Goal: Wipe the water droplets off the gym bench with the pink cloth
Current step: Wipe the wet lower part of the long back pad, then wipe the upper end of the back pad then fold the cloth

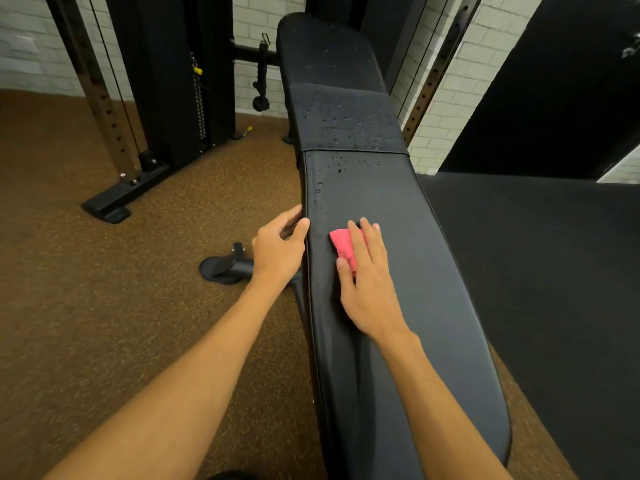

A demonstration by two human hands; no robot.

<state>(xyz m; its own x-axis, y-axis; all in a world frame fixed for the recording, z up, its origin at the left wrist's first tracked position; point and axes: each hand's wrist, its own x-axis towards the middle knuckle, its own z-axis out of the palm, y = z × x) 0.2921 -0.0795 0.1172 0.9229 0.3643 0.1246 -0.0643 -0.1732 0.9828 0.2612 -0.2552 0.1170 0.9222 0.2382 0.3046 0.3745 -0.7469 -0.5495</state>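
A long black padded gym bench [408, 209] runs from the bottom of the view up to the far wall. Water droplets [341, 124] dot its middle pad and the far end of the near pad. My right hand [367, 282] lies flat on the near pad and presses a small folded pink cloth [341, 242] against it; part of the cloth is hidden under the fingers. My left hand [277, 251] grips the bench's left edge beside the cloth, thumb on top.
A black cable machine [166, 81] with a weight stack stands at the back left on brown flecked flooring [86, 289]. The bench's foot [221, 268] sticks out to the left. A black mat [554, 254] lies to the right. White brick wall behind.
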